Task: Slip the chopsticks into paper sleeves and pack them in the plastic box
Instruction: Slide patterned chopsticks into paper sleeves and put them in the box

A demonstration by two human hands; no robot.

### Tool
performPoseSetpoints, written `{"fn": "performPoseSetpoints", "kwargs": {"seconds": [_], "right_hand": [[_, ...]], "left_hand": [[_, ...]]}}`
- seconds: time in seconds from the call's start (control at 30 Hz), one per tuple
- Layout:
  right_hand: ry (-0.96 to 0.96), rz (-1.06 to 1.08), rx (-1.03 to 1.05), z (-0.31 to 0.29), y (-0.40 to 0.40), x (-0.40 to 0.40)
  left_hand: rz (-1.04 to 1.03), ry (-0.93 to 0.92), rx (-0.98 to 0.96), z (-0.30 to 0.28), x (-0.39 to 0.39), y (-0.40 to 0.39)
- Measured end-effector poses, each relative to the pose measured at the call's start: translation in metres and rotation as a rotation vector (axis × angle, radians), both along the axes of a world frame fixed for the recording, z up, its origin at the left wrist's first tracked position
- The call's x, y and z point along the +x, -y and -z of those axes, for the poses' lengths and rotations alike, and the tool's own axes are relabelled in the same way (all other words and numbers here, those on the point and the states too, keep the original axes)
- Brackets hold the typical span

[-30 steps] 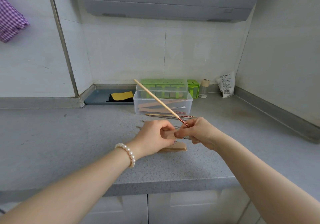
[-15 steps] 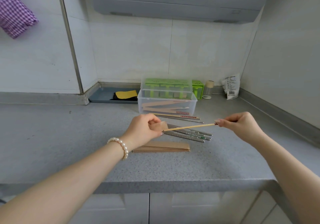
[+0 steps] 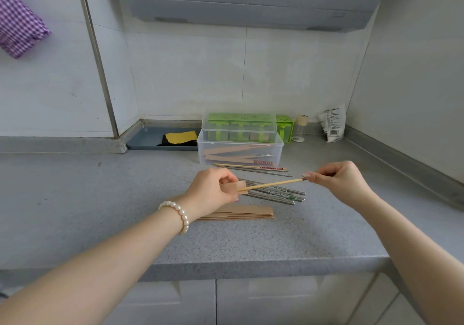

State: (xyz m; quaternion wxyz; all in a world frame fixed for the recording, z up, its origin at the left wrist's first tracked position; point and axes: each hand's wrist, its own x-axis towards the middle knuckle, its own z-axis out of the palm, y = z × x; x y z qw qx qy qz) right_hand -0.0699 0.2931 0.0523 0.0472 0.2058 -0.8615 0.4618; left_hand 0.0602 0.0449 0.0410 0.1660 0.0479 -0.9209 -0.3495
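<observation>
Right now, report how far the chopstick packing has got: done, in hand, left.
Done: a few sleeved chopsticks already lie in the clear plastic box.
In hand: the left hand pinches a paper sleeve while the right hand feeds a wooden chopstick into its mouth.
Left: loose metal chopsticks, a further few by the box, and a stack of empty sleeves.

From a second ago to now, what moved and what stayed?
The right hand swung the wooden chopstick from pointing up and away to level, and pulled apart from the left hand, which holds the paper sleeve. The tip is at the sleeve's mouth. The plastic box and sleeve stack have not moved.
</observation>
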Motion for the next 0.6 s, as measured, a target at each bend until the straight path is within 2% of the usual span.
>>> {"fn": "performPoseSetpoints", "kwargs": {"seconds": [0.1,0.3,0.6], "right_hand": [[-0.011,-0.016,-0.008,-0.001,0.003,0.001],[0.017,-0.060,-0.029,-0.002,0.004,0.000],[-0.016,-0.168,0.028,-0.009,0.023,0.009]], "left_hand": [[0.025,0.032,0.026,-0.001,-0.001,-0.001],[-0.005,0.097,0.218,-0.009,0.000,0.004],[-0.009,0.106,0.242,-0.012,-0.003,-0.006]]}}
